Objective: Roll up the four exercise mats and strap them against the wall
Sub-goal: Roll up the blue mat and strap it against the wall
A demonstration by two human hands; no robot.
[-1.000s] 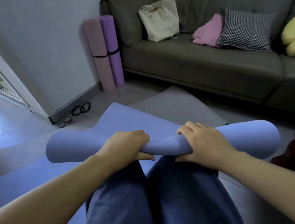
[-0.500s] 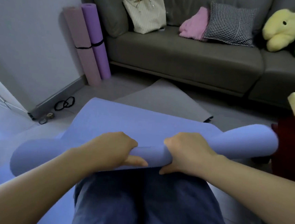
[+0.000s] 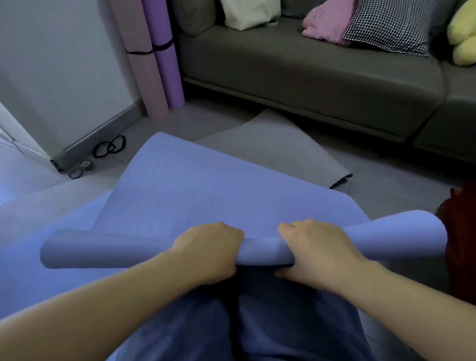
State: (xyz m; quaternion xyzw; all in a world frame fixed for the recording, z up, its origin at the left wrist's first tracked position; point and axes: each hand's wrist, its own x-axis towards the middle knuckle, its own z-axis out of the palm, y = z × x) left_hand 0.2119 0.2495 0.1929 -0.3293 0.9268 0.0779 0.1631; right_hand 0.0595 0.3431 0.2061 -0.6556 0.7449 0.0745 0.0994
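A blue mat (image 3: 201, 188) lies spread on the floor in front of my knees, its near end curled into a loose roll. My left hand (image 3: 210, 248) and my right hand (image 3: 314, 250) both grip the middle of that roll, side by side. Under it, a grey mat (image 3: 265, 145) lies flat toward the sofa. A pink rolled mat (image 3: 136, 42) and a purple rolled mat (image 3: 160, 35) stand upright against the wall at the back left, each with a black strap around it. Black loop straps (image 3: 110, 146) lie on the floor by the skirting.
A grey sofa (image 3: 312, 69) with a bag, cushions and soft toys runs across the back. A dark red object (image 3: 473, 235) with a wooden block on top stands at the right. A doorway opens at the far left.
The view has shifted and moved closer. The roll has advanced slightly along the blue mat, with both hands still gripping its middle.
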